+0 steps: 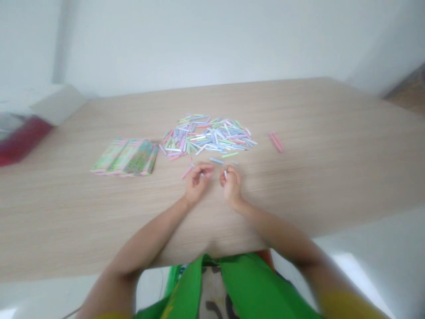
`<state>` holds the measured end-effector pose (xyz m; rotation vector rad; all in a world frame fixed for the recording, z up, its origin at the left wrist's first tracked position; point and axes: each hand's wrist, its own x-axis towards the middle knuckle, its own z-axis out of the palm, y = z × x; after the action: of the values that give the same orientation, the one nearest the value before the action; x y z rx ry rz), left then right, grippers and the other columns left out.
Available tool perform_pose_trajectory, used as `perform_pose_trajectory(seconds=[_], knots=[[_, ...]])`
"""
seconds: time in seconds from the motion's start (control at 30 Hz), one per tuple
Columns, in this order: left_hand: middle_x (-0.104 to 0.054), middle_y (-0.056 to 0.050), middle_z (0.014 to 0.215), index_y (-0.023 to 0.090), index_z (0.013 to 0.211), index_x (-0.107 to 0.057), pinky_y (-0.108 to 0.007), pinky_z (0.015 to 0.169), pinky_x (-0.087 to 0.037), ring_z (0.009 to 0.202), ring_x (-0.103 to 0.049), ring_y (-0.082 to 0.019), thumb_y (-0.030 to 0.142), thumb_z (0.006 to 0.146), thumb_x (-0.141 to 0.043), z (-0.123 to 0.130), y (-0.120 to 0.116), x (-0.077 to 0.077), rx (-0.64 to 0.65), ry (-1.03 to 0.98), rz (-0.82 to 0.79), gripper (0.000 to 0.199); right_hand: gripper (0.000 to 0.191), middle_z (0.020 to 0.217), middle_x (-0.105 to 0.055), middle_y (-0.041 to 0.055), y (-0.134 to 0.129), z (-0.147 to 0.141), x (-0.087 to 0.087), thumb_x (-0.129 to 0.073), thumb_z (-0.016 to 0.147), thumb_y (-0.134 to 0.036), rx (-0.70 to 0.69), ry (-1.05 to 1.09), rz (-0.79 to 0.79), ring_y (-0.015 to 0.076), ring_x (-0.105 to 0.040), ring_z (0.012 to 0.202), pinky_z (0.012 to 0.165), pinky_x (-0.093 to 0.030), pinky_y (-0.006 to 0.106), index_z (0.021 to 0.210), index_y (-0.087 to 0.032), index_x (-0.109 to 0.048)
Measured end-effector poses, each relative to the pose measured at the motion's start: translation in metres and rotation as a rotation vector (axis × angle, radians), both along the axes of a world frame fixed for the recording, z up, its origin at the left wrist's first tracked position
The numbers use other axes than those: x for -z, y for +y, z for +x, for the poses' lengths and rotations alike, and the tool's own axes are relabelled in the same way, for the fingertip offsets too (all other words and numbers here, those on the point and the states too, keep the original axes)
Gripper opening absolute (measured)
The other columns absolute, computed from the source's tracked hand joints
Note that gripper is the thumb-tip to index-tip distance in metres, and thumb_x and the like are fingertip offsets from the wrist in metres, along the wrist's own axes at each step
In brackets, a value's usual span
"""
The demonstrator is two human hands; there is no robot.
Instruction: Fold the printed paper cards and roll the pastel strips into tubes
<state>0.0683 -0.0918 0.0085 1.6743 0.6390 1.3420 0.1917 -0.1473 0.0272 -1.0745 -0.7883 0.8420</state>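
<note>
My left hand (198, 178) is curled over the table, its fingers drawn in around something small and pale that is too blurred to name. A pink stick (187, 172) lies by its outer side. Just to the right, my right hand (231, 180) pinches a short, pale stick (225, 173) that points upward. The two hands are apart. Beyond them spreads a heap of slim pastel sticks (212, 135), a few with dark, pencil-like tips. A blue stick (217, 160) and a green stick (230, 155) lie loose between the heap and my hands.
Flat packets with green and pink print (124, 157) overlap on the left of the wooden table (332, 155). A few pink sticks (276, 142) lie together right of the heap. At the far left is a red object (25, 139) beside a pale box (59, 104). A wall stands behind.
</note>
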Motion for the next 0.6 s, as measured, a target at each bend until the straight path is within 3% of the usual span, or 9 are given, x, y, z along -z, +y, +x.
perform_pose_trajectory(seconds=[0.03, 0.13, 0.3, 0.47, 0.6], knots=[[-0.064, -0.007, 0.095, 0.019, 0.099, -0.071, -0.031, 0.083, -0.049, 0.090, -0.060, -0.018, 0.044, 0.084, -0.070, 0.006, -0.012, 0.000, 0.063, 0.012, 0.014, 0.030, 0.018, 0.050, -0.038, -0.0047, -0.001, -0.001, 0.005, -0.038, 0.075, -0.029, -0.019, -0.051, -0.001, 0.0108, -0.033, 0.047, 0.045, -0.025, 0.024, 0.059, -0.023, -0.044], [-0.061, -0.006, 0.091, 0.019, 0.095, -0.072, -0.030, 0.080, -0.048, 0.084, -0.057, -0.016, 0.040, 0.087, -0.070, 0.016, -0.032, 0.002, 0.021, -0.029, 0.026, 0.023, 0.019, 0.056, -0.048, -0.0020, -0.004, -0.004, 0.016, -0.038, 0.078, -0.027, -0.047, -0.238, 0.018, 0.0133, -0.043, 0.055, 0.052, -0.032, 0.026, 0.062, -0.022, -0.047], [-0.059, -0.002, 0.080, 0.018, 0.081, -0.069, -0.027, 0.075, -0.045, 0.077, -0.055, -0.013, 0.037, 0.088, -0.070, 0.015, -0.031, 0.000, -0.016, -0.039, 0.018, 0.021, 0.026, 0.060, -0.056, 0.0008, -0.010, 0.000, 0.016, -0.038, 0.087, -0.031, -0.060, -0.451, 0.001, 0.0151, -0.048, 0.058, 0.055, -0.034, 0.028, 0.070, -0.021, -0.055], [-0.046, 0.003, 0.063, 0.016, 0.071, -0.062, -0.022, 0.056, -0.033, 0.056, -0.040, -0.008, 0.041, 0.088, -0.068, 0.021, -0.036, -0.004, -0.079, 0.073, 0.103, 0.030, 0.055, 0.060, -0.058, 0.0048, -0.009, 0.006, 0.012, -0.023, 0.099, -0.053, -0.040, -0.500, -0.011, 0.0170, -0.054, 0.059, 0.057, -0.040, 0.030, 0.065, -0.022, -0.053], [-0.044, 0.004, 0.063, 0.016, 0.073, -0.060, -0.022, 0.053, -0.029, 0.054, -0.038, -0.007, 0.036, 0.092, -0.062, 0.022, -0.045, -0.005, -0.134, 0.130, 0.179, 0.028, 0.059, 0.059, -0.057, 0.0041, -0.012, 0.005, 0.009, -0.022, 0.100, -0.059, -0.036, -0.525, 0.009, 0.0170, -0.055, 0.059, 0.057, -0.040, 0.030, 0.066, -0.022, -0.054]])
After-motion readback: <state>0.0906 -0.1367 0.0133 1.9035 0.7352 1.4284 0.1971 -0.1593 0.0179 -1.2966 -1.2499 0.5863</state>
